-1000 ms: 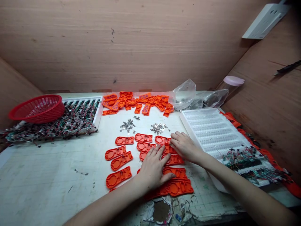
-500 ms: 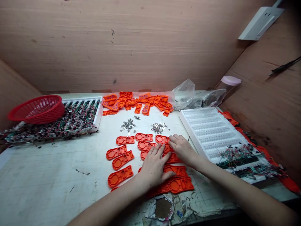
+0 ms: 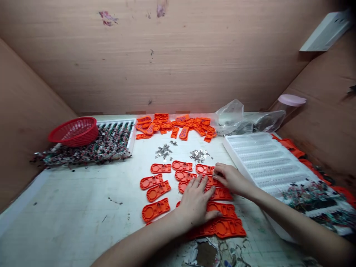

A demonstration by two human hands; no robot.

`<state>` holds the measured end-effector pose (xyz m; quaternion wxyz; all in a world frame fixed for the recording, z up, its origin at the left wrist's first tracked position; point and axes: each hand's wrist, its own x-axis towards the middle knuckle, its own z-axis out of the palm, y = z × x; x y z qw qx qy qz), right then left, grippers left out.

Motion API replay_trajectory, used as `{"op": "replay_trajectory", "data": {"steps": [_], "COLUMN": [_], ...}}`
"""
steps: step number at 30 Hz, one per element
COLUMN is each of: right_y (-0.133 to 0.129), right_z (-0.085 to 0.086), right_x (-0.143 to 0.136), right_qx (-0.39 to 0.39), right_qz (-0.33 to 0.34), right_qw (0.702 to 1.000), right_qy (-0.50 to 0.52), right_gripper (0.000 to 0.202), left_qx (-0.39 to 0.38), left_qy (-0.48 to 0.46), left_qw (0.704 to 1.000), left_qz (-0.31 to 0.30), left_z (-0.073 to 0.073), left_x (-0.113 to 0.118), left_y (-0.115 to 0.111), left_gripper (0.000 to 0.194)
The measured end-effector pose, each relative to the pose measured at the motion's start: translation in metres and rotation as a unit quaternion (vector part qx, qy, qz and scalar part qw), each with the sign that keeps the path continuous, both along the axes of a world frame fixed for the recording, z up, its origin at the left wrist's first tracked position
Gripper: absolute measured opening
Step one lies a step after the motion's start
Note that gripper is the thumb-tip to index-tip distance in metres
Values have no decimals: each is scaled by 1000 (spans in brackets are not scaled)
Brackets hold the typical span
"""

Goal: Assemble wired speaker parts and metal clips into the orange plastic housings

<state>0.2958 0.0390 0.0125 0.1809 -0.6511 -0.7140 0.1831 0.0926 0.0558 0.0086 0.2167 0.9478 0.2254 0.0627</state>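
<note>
The left hand (image 3: 194,207) is lying spread over orange shells (image 3: 155,210) near the worktop's (image 3: 72,215) front edge, ideally steadying lightly; the right hand (image 3: 229,178) is bending close fingers beside them, any hold hidden.

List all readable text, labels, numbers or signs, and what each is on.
No legible text.
Purple markings on several orange pieces in the back pile: too small and blurred to read.
Front casings: no text visible.
White wall socket: none legible.

The left hand (image 3: 196,204) is resting across orange casings (image 3: 185,175); the right hand (image 3: 229,178) is touching others just beside it.
</note>
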Motion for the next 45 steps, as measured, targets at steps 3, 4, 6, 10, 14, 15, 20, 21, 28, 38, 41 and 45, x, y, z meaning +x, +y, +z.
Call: {"op": "replay_trajectory", "data": {"steps": [3,4,6,10,14,15,20,21,28,38,41,45], "right_y": [5,8,13,26,34,35,21,16,-27,-42,-47,-46], "right_z": [-10,-14,-20,-21,-10,-8,4,6,37,64,61,44], "right_x": [7,10,14,18,18,18,16,14,-19,-42,-34,-17], "right_qx": [-72,-106,-161,-213,-239,-236,-162,-141,83,254,256,212], "right_qz": [-79,-114,-164,-203,-203,-201,-177,-169,-51,84,71,40], "right_qw": [993,985,966,945,939,941,963,967,988,947,953,975], "right_qy": [46,70,117,146,139,134,123,128,123,179,145,61], "right_gripper": [10,11,19,34,37,37,33,33,15,11,10,12], "left_qx": [4,6,6,-8,-32,-33,-70,-79,-208,-724,-697,-368], "left_qy": [3,5,10,13,-47,-77,-142,-141,-177,-212,-208,-145], "left_qw": [1000,1000,1000,1000,998,996,922,915,897,645,672,905], "left_qz": [1,1,1,-2,8,39,354,370,347,121,140,158], "left_z": [4,4,5,4,15,19,36,36,41,54,45,34], "left_x": [0,0,0,0,-7,-12,-59,-69,-80,-13,-2,2], "left_y": [-1,-1,-2,-6,5,16,104,122,138,21,13,-9], "left_gripper": [74,74,76,79,67,61,21,17,6,37,38,41]}}
